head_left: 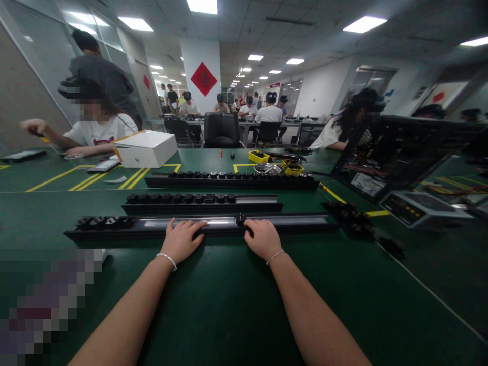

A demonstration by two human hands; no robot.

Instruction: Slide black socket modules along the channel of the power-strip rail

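Note:
A long black rail with a shiny inner channel lies across the green table in front of me. Several black modules sit in its left end. My left hand rests on the rail left of its middle, fingers spread. One small black module stands in the channel right of the middle, and my right hand has its bent fingers against it. Behind lie a shorter rail with several modules along its left part, and a third rail lined with modules.
A white box stands at the back left near a seated person. Yellow trays and a metal bowl are at the back. Loose black parts, a power supply and an open computer case are at the right.

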